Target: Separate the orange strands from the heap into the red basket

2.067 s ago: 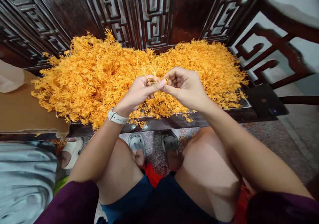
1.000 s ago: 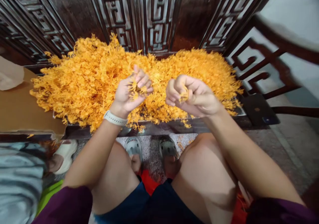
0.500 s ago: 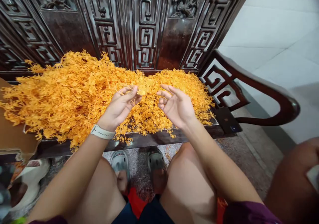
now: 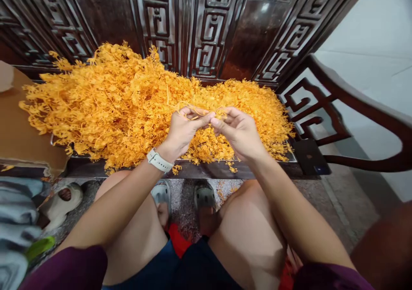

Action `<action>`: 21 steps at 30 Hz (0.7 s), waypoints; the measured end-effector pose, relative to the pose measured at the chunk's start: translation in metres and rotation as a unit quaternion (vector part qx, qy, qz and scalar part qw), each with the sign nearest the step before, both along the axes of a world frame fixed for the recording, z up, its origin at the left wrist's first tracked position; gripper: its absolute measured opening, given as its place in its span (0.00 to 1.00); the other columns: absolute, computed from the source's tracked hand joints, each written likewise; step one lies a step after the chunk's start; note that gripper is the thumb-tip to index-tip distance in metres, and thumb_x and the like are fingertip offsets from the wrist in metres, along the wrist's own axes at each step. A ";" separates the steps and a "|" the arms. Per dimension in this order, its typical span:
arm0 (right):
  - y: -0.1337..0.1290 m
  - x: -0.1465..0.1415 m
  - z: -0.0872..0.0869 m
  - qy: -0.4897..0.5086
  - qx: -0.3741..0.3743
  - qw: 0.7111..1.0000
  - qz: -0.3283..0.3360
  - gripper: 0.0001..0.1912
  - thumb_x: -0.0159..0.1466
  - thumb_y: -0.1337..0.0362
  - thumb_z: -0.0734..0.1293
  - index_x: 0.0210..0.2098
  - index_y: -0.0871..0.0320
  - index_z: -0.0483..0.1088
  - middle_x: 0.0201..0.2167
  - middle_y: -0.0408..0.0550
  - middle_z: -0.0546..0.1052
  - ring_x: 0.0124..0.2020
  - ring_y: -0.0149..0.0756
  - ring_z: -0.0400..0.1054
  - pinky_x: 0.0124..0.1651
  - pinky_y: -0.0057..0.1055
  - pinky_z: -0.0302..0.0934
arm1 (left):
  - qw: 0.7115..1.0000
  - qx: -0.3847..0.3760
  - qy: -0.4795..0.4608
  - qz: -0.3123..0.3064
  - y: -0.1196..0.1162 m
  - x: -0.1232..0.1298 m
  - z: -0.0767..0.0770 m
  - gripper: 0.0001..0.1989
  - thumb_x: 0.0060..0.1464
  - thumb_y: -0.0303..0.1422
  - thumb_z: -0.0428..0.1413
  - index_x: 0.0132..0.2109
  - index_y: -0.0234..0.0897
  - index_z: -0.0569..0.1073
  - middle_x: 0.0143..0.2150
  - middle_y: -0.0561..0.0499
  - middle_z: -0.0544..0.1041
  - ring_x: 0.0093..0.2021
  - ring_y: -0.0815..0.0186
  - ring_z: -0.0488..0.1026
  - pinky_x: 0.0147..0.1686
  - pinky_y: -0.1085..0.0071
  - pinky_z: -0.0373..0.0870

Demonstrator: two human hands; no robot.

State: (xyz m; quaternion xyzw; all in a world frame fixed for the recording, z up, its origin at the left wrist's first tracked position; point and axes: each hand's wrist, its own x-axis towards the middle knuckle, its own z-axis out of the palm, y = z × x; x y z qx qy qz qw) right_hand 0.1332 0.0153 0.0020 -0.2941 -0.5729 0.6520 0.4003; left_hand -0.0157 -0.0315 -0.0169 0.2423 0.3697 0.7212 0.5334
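Note:
My left hand (image 4: 184, 131), with a pale watch strap on its wrist, pinches an orange plastic flower sprig (image 4: 221, 114) between thumb and fingers. Thin stems of it stick out to the left over the fingers. From the other side, the thumb and fingers of my right hand (image 4: 242, 133) are closed on the sprig's flower end. Both sets of fingertips nearly meet. Under and behind the hands spreads a big pile of orange plastic flower sprigs (image 4: 122, 105), taller at the left and finer at the right.
The pile lies on a dark wooden bench with a carved back (image 4: 244, 45) and a curved armrest (image 4: 363, 96). A dark phone (image 4: 310, 157) lies at the bench's right end. Cardboard (image 4: 25, 126) stands at the left. Another person's grey-clad leg (image 4: 17, 212) is at lower left.
My right hand, open and apart before, has come over to my left hand and closed on the sprig. The view has shifted, so the bench appears farther right and higher.

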 end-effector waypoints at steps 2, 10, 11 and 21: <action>0.001 0.000 0.000 -0.002 0.005 1.000 -0.006 0.22 0.52 0.58 0.86 0.35 0.56 0.73 0.28 0.41 0.76 0.29 0.29 0.68 0.33 0.31 0.65 | 1.000 -0.002 -0.017 -0.009 0.000 0.000 0.001 0.16 0.47 0.28 0.75 0.34 0.35 0.74 0.34 0.54 0.80 0.34 0.72 0.78 0.41 0.71 0.74; -0.002 -0.012 0.003 0.005 -0.104 0.992 0.076 0.20 0.49 0.64 0.85 0.35 0.57 0.74 0.27 0.41 0.76 0.27 0.29 0.67 0.29 0.29 0.62 | 0.999 -0.038 -0.023 -0.015 0.001 -0.006 0.004 0.12 0.58 0.26 0.67 0.35 0.37 0.70 0.35 0.54 0.78 0.31 0.73 0.74 0.36 0.71 0.70; -0.002 -0.014 0.003 0.002 -0.090 0.993 0.073 0.20 0.48 0.65 0.85 0.34 0.56 0.74 0.27 0.41 0.76 0.27 0.30 0.66 0.29 0.29 0.62 | 0.999 -0.037 -0.018 -0.009 0.001 -0.007 0.003 0.12 0.57 0.26 0.67 0.35 0.37 0.70 0.35 0.54 0.78 0.32 0.72 0.74 0.36 0.71 0.70; 0.000 -0.025 0.004 0.032 -0.184 0.974 0.127 0.18 0.51 0.67 0.83 0.31 0.56 0.72 0.24 0.41 0.72 0.23 0.27 0.59 0.25 0.28 0.53 | 0.998 -0.059 -0.006 0.001 0.007 -0.018 -0.001 0.11 0.56 0.24 0.65 0.37 0.36 0.68 0.39 0.52 0.78 0.42 0.67 0.79 0.42 0.69 0.73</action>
